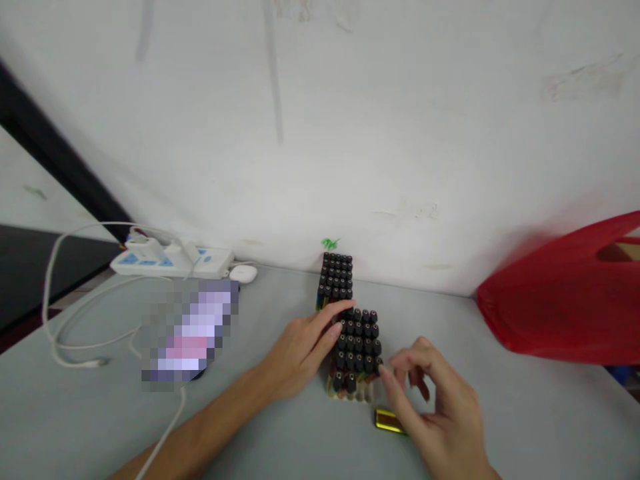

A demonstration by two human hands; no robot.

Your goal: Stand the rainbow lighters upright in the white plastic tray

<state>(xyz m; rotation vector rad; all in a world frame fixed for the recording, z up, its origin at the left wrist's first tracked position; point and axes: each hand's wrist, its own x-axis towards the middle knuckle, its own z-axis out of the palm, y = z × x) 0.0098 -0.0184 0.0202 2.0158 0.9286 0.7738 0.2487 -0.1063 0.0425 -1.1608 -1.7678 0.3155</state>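
Small cylinders with black tops stand in rows in a pale rack (pixel 334 395); the nearest row has two black-topped cylinders (pixel 345 382) at its left and bare slots at its right. My left hand (pixel 300 357) grips the rack's far left corner, index finger over the back and thumb by the caps. At the front right, my right hand (pixel 440 407) has its thumb touching the end black cap (pixel 379 364), with thumb and index finger slightly apart. A loose yellow cylinder with a black end (pixel 389 421) lies below it, partly behind the hand.
Another block of black-topped cylinders (pixel 336 273) stands behind, near the wall. To the left lie a blurred-out phone (pixel 195 333), a white cable (pixel 49 293), a power strip (pixel 215 262) and a small white case (pixel 243 274). A red bag (pixel 560 300) sits at the right.
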